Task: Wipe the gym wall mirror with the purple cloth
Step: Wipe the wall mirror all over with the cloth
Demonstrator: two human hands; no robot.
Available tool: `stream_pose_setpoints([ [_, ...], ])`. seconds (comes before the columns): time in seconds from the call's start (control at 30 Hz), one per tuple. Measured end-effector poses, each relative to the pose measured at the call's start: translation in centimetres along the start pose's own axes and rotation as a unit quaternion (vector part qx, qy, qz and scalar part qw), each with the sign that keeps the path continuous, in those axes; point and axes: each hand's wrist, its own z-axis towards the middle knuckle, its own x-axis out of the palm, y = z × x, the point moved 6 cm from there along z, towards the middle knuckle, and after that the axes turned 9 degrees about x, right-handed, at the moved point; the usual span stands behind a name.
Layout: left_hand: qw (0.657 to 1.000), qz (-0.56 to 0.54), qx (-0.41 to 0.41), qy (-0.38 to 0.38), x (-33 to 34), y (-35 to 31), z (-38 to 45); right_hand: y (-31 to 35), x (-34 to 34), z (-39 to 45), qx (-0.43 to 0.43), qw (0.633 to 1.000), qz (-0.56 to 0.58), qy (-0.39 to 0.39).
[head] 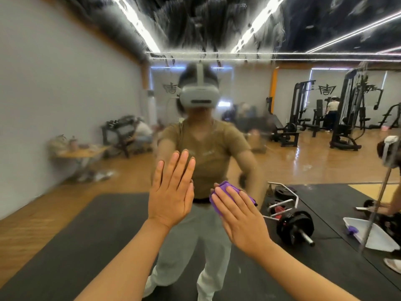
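Note:
The wall mirror [86, 105] fills the view ahead and reflects me and the gym; its upper part is streaked. My left hand [172, 192] lies flat on the glass with straight fingers, holding nothing. To its right, my right hand [238, 216] presses the purple cloth [227, 190] against the mirror with straight fingers. The cloth is bunched and sticks out past the fingertips; the rest of it is hidden under the palm.
A barbell with black plates [295, 227] and a metal frame [282, 203] lie on the black mat at the right. A white tray [368, 233] sits further right beside another person's arm. Weight machines [347, 109] show in the reflection.

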Motion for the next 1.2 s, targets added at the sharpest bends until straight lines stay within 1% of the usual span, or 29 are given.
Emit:
stream_pose_setpoints([
  [0.07,1.000,-0.005,-0.001,0.004,-0.1,0.0,0.1,-0.2,-0.4,0.6,0.017,1.000,0.007,-0.003],
  [0.1,1.000,-0.008,-0.001,0.004,-0.1,0.0,0.1,-0.6,-0.9,1.4,0.041,0.999,0.015,-0.013],
  [0.13,1.000,-0.008,-0.001,0.007,-0.1,0.0,0.0,-1.3,-1.6,2.4,0.087,0.995,0.027,-0.026],
  [0.23,0.999,-0.034,-0.012,0.011,-0.6,0.0,0.4,-3.8,-3.4,6.4,0.247,0.963,0.072,-0.080],
  [0.3,0.997,-0.079,-0.012,0.013,-1.3,0.1,0.6,-4.2,-3.9,8.8,0.312,0.940,0.096,-0.102],
  [0.37,0.994,-0.107,-0.012,0.017,-2.4,0.9,0.2,-3.5,-4.0,10.4,0.355,0.920,0.115,-0.122],
  [0.4,0.994,-0.108,-0.022,0.017,-2.9,1.8,-0.2,-2.6,-3.9,11.2,0.358,0.917,0.122,-0.125],
  [0.43,0.994,-0.098,-0.039,0.017,-3.3,3.0,-1.0,-1.4,-3.8,12.1,0.344,0.923,0.125,-0.122],
  [0.53,0.996,-0.045,-0.074,0.028,-4.0,6.6,-3.9,3.7,-3.3,15.7,0.249,0.955,0.116,-0.112],
  [0.63,0.996,-0.031,-0.074,0.050,-3.9,9.0,-6.8,7.8,-2.9,18.4,0.194,0.968,0.116,-0.112],
  [0.7,0.996,-0.033,-0.066,0.057,-3.7,9.6,-7.7,8.1,-2.8,18.6,0.167,0.974,0.116,-0.100],
  [0.8,0.996,-0.031,-0.065,0.043,-3.5,9.5,-7.8,5.7,-3.5,17.3,0.121,0.986,0.077,-0.090],
  [0.87,0.996,-0.035,-0.074,0.034,-3.3,9.4,-7.8,2.2,-3.9,15.4,0.151,0.982,0.062,-0.095],
  [0.93,0.996,-0.034,-0.072,0.028,-3.2,9.4,-7.8,-2.0,-4.4,12.6,0.222,0.967,0.069,-0.106],
  [1.0,0.997,-0.028,-0.067,0.030,-3.1,9.3,-7.9,-5.3,-4.6,9.8,0.302,0.942,0.091,-0.113],
  [1.07,0.997,-0.028,-0.068,0.030,-3.0,9.4,-7.9,-6.0,-4.3,8.6,0.353,0.921,0.111,-0.124],
  [1.13,0.997,-0.027,-0.069,0.030,-3.0,9.3,-7.9,-5.4,-4.0,8.8,0.394,0.898,0.128,-0.148],
  [1.17,0.997,-0.029,-0.069,0.031,-3.0,9.3,-7.9,-4.7,-3.9,9.3,0.407,0.890,0.135,-0.158],
  [1.2,0.996,-0.032,-0.071,0.032,-3.0,9.3,-7.9,-3.7,-3.7,9.8,0.403,0.890,0.138,-0.162],
])
